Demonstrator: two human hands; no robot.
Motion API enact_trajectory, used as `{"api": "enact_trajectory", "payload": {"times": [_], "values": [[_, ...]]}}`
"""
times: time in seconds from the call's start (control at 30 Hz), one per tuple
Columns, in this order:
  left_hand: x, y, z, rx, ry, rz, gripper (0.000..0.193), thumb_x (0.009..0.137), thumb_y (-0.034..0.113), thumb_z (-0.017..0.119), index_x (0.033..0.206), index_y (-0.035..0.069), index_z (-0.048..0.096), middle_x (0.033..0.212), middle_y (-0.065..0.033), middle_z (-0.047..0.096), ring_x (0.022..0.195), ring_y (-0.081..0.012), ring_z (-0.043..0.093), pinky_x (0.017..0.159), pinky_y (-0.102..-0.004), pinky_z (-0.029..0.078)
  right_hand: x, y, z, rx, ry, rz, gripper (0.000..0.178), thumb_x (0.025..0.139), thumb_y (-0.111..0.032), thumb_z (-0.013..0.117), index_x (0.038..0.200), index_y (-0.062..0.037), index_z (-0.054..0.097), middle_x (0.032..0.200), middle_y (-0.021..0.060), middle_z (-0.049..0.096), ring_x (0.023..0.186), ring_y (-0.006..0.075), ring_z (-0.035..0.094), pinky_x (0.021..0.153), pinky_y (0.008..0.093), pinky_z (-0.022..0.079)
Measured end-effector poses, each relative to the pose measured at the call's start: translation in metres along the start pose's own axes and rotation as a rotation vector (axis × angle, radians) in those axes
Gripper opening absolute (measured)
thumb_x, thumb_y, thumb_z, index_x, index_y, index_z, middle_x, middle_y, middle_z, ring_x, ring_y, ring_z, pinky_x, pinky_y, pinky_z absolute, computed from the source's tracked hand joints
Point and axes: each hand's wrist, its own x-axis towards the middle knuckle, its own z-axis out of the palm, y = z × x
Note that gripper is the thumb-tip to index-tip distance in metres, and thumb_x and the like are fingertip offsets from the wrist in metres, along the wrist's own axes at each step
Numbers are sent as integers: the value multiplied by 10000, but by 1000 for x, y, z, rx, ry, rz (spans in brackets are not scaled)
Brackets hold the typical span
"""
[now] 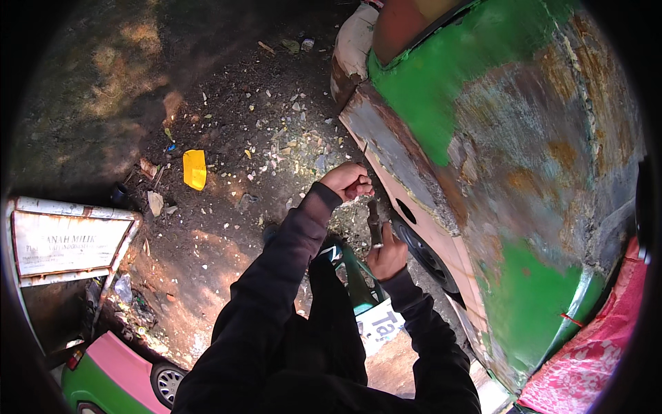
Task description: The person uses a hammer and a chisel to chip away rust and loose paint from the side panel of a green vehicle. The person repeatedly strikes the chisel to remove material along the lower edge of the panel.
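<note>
My right hand [387,257] is closed around what looks like a hammer [374,222], its dark, narrow metal head pointing away from me. Just beyond its far end, my left hand [349,181] is curled shut beside the lower edge of a car body [407,183]. Whatever the left fingers pinch is too small or hidden to make out. The bodywork near both hands is worn, with green paint, bare grey and rusty patches, and a pale pink lower panel [452,259]. A dark wheel [429,257] shows below that panel, right of my right hand.
Paint flakes [293,148] litter the dirt ground. A yellow piece [195,170] lies at left, near a rusty-framed white sign [65,241]. A green and pink car [121,372] stands lower left. Pink patterned cloth [586,359] hangs lower right. Between my arms is a green frame [357,286].
</note>
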Motion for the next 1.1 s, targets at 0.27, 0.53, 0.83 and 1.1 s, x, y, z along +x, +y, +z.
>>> {"api": "enact_trajectory", "payload": {"times": [0.27, 0.53, 0.83, 1.1], "values": [[-1, 0, 8, -47, 18, 30, 311, 859, 18, 335, 560, 105, 338, 514, -11, 339, 412, -143, 373, 835, -381, 457, -10, -52, -31, 119, 41, -293, 135, 776, -123, 569, 816, -17, 494, 563, 138, 497, 465, 306, 545, 435, 371, 435], [11, 2, -2, -107, 98, 111, 284, 890, 24, 315, 616, 93, 329, 517, -15, 313, 440, -145, 378, 882, -378, 444, 2, -35, -24, 37, -114, -47, 258, 698, -55, 574, 919, 4, 456, 628, 185, 548, 522, 375, 566, 469, 439, 448], [11, 7, -28, -259, -84, 10, 353, 887, 39, 358, 544, 118, 328, 475, 2, 323, 427, -129, 358, 954, -344, 418, 4, -41, -17, 195, -104, -17, 327, 645, -11, 544, 961, 4, 462, 590, 193, 527, 543, 405, 563, 488, 447, 454], [5, 43, -25, -675, -161, -59, 340, 862, -3, 326, 540, 92, 274, 454, -12, 301, 455, -136, 384, 1001, -405, 380, 63, -80, -34, 70, -181, -150, 161, 765, -22, 564, 884, -13, 456, 643, 172, 550, 558, 379, 569, 480, 437, 442]]}}
